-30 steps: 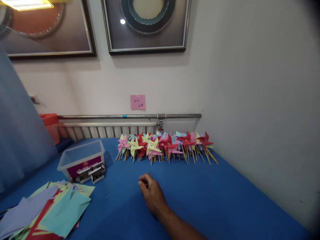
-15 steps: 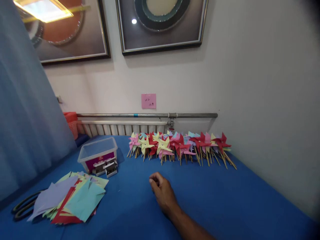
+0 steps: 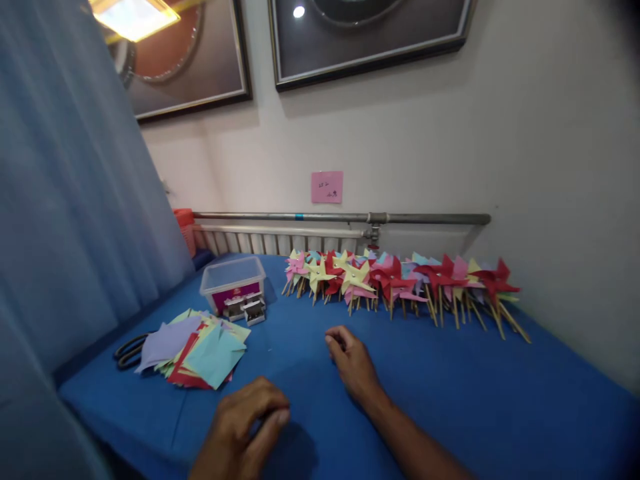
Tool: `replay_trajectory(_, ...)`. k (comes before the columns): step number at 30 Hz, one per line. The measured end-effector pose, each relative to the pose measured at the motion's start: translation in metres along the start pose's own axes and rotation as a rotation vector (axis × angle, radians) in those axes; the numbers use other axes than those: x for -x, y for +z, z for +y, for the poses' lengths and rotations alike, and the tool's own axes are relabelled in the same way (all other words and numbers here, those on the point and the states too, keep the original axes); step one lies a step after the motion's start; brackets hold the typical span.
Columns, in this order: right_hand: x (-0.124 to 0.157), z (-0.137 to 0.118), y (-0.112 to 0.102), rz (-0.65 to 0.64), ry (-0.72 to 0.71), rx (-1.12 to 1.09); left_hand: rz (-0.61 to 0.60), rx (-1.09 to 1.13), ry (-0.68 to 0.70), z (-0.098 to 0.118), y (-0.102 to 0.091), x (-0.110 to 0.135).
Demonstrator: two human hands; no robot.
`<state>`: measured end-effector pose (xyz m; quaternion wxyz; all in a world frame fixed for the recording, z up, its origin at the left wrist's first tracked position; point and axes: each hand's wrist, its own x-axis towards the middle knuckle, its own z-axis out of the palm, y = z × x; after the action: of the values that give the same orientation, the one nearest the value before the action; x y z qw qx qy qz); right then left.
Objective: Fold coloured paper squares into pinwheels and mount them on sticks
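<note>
Handles [image 3: 125,354], black: remainder hidden under paper sheets [image 3: 215,353]; lower sheets mostly covered.
Small boxes [image 3: 254,311]: contents too small to identify.
Note [image 3: 327,187], pink: handwriting too small to read.
Pinwheels [image 3: 355,276], rear: largely hidden by front ones.
Basket [image 3: 184,217], red: partly behind curtain [image 3: 75,167], itself cut by left edge.
Framed pictures [image 3: 370,57], two: cropped by top edge.
Left hand [image 3: 245,427]: wrist cut off at bottom edge.
Right hand [image 3: 353,363]: palm hidden; forearm cropped below.

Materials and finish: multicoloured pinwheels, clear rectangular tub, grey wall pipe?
Multicoloured pinwheels: likely matte paper, from thin, folded blades; tan sticks look wooden or bamboo.
Clear rectangular tub: probably smooth plastic, see-through with a rim.
Grey wall pipe: apparently metal, dull sheen.
</note>
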<state>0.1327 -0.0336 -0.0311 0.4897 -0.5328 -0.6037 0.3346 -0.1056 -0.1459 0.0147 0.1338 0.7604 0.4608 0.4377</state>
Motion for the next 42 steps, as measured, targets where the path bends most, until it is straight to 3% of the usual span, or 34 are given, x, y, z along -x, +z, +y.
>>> replay_trajectory(2, -0.001, 0.002, 0.0, -0.003, -0.008, 0.004, -0.09, -0.018, -0.074, -0.015, 0.016, -0.002)
replay_trajectory(5, -0.002, 0.003, -0.001, 0.002, -0.009, 0.024, -0.073, -0.058, -0.15, -0.037, 0.037, 0.004)
replay_trajectory(8, -0.002, 0.002, -0.002, 0.016, -0.006, 0.041, -0.019, -0.083, -0.211, -0.051, 0.04, 0.011)
replay_trajectory(11, -0.002, 0.001, -0.003, 0.029, -0.001, 0.047, 0.096, -0.225, -0.212, -0.068, 0.019, 0.008)
replay_trajectory(15, -0.003, 0.001, -0.003, 0.016, -0.01, 0.038, 0.334, -0.69, -0.2, -0.098, -0.022, -0.009)
replay_trajectory(17, -0.005, 0.001, -0.002, 0.016, 0.001, 0.036, 0.347, -0.881, -0.228, -0.11, -0.036, -0.018)
replay_trajectory(20, -0.006, 0.002, -0.001, 0.021, 0.02, 0.031, 0.287, -0.993, -0.251, -0.122, -0.04, -0.023)
replay_trajectory(28, -0.006, 0.006, -0.002, 0.02, 0.019, 0.055, 0.276, -0.905, -0.323, -0.136, -0.035, -0.02)
replay_trajectory(35, -0.006, 0.004, -0.001, 0.017, 0.02, 0.032, 0.28, -0.91, -0.249, -0.14, -0.037, -0.019)
replay_trajectory(42, -0.006, 0.005, -0.001, 0.009, 0.032, 0.025, 0.421, -0.647, -0.197, -0.149, -0.039, -0.018)
